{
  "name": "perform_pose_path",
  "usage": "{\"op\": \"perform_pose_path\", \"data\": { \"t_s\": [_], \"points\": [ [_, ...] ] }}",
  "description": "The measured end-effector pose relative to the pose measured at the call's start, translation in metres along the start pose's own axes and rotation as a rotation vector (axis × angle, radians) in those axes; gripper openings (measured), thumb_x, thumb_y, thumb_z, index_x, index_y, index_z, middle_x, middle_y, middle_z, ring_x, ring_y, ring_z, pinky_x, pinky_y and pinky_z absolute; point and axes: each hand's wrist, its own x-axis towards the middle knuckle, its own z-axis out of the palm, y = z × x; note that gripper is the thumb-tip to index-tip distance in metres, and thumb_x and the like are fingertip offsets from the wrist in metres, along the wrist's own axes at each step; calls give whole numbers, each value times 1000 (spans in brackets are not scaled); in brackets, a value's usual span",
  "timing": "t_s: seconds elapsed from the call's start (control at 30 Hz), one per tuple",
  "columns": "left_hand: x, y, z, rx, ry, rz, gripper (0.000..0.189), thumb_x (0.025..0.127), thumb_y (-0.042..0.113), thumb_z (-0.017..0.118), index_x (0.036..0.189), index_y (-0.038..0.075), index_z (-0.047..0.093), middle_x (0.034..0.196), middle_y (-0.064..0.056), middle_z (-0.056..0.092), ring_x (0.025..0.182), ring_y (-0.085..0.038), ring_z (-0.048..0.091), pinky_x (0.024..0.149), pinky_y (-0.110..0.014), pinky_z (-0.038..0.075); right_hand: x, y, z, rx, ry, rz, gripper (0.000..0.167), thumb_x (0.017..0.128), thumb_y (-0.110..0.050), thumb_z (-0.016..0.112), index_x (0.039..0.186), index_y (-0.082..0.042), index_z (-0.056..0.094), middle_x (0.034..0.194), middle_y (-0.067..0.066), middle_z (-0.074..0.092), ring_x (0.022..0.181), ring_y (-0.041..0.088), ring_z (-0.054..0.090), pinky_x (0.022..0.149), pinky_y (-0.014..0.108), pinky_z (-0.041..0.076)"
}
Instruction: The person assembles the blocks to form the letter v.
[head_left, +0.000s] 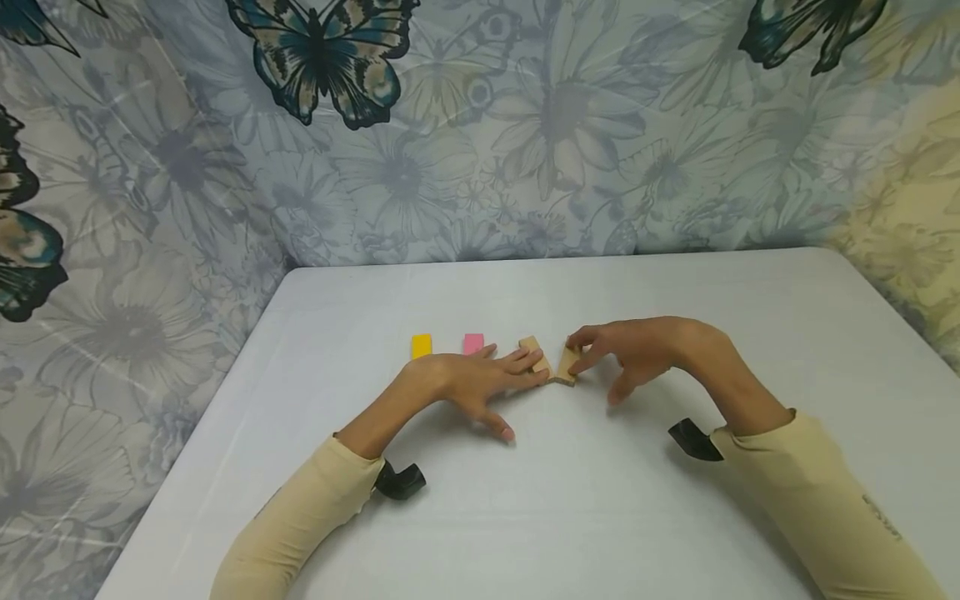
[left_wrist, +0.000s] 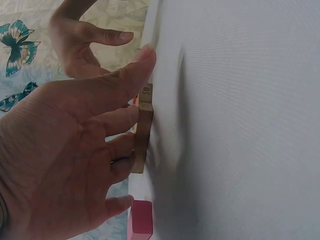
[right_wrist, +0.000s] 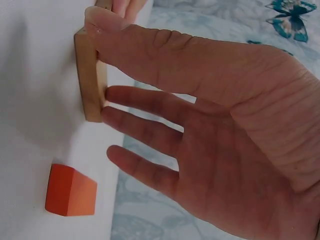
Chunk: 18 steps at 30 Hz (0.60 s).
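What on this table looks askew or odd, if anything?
The left wooden block and right wooden block slant into a V, near ends together, with the left hand and right hand at them, while the yellow block and pink block look straighter. Nothing looks spilled.

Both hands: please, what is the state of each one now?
Left hand: open, touching the left wooden block, not gripping.
Right hand: open, touching the right wooden block, not gripping.
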Motion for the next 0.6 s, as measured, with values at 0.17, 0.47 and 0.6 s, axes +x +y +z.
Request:
{"op": "perform_pose_path", "data": {
  "t_s": [0.17,0.47,0.6],
  "points": [
    [0,0,1,-4,4,-2,103,95,61,67,170,25,7,178,-4,-12,166,-21,-11,134,-59,0,-1,-2,1,-9,15,-5,59,86,-31,87,141,-21,68,163,18,42,146,42,48,112,59,49],
    [1,1,0,1,10,-18,103,95,63,66,170,26,7,178,-3,-12,166,-20,-11,134,-59,0,0,-1,0,-8,23,-3,64,86,-31,87,145,-18,64,162,17,44,146,43,47,114,62,45],
    [1,2,1,-15,3,-28,103,95,62,67,170,26,6,178,-3,-13,166,-20,-11,134,-60,1,-1,0,-2,19,59,-13,71,87,-28,87,150,-15,57,159,15,48,142,40,51,111,59,49]
  ]
}}
